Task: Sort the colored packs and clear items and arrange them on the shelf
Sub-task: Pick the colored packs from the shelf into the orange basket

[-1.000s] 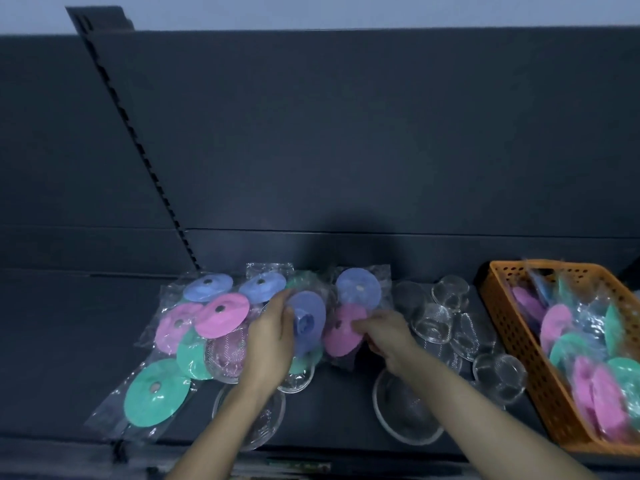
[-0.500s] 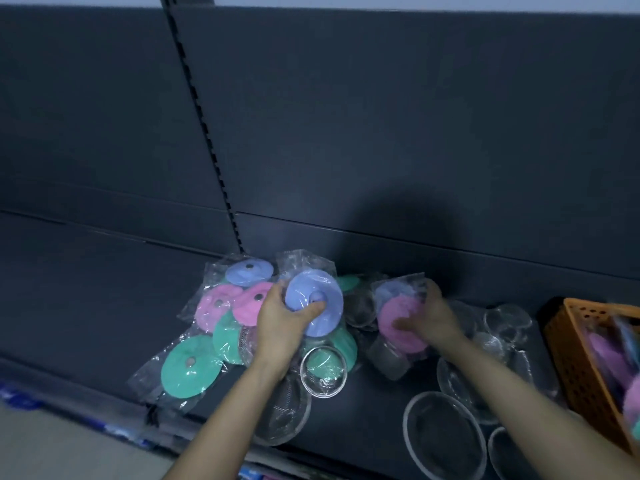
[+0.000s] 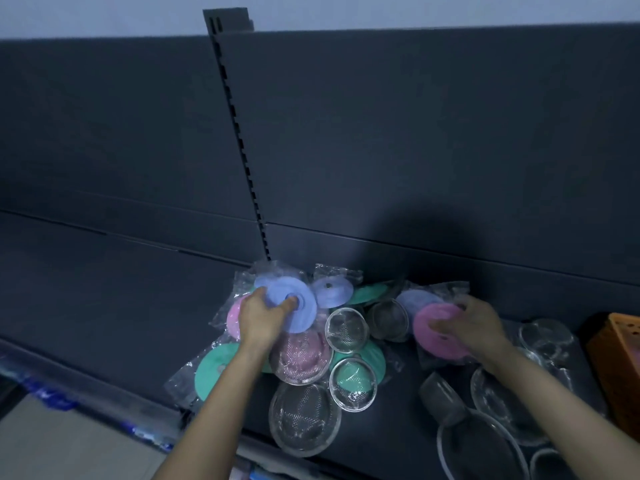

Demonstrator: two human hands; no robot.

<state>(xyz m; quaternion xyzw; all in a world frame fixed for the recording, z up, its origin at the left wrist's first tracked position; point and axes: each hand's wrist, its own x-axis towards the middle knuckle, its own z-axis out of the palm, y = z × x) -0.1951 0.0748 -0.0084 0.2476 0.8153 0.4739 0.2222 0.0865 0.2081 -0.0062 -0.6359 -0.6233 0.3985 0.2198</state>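
Currently I see left hand point(image 3: 261, 315) fingers curled round blue pack point(image 3: 301, 311), thumb at its centre, over pile point(image 3: 214, 372) near shelf point(image 3: 104, 306) back. Right hand point(image 3: 474, 323) fingers pinch pink pack point(image 3: 429, 332), just right of pile. Toward shelf front lie clear bowls point(image 3: 304, 419).

Left hand point(image 3: 259, 318) bare, right hand point(image 3: 474, 323) bare, left forearm point(image 3: 227, 393) bare, right forearm point(image 3: 557, 407) bare, slim wrists, fingers blurred

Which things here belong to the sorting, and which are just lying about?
In the job: blue round disc pack in left hand; pink round disc pack in right hand; clear round bowls; dark shelf.
Lying about: orange plastic basket; blue wrapping on floor.
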